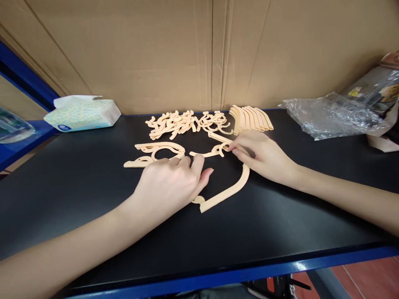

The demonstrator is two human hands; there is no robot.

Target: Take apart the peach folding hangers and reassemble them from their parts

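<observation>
Loosely curled over the table, my left hand point(174, 178) has its thumb apart from the index finger; its other fingertips are hidden. Just behind its index finger lies a curved beige strip, part of a partly joined folding hanger point(215, 150). My right hand point(264, 155) pinches this hanger near its hook, between thumb and fingertips. In front, a bent beige hanger arm point(229, 193) runs from under my right hand toward my left hand. Left of centre rests a folded beige hanger point(158, 146), its near end partly covered by my left hand.
At the back of the black table point(93, 199) are a heap of small beige pieces point(174, 123), some beige hooks point(215, 120) and a row of beige hanger arms point(251, 118). A tissue pack point(84, 114) stands left, crumpled clear plastic point(330, 118) right. Cardboard point(156, 54) walls the back.
</observation>
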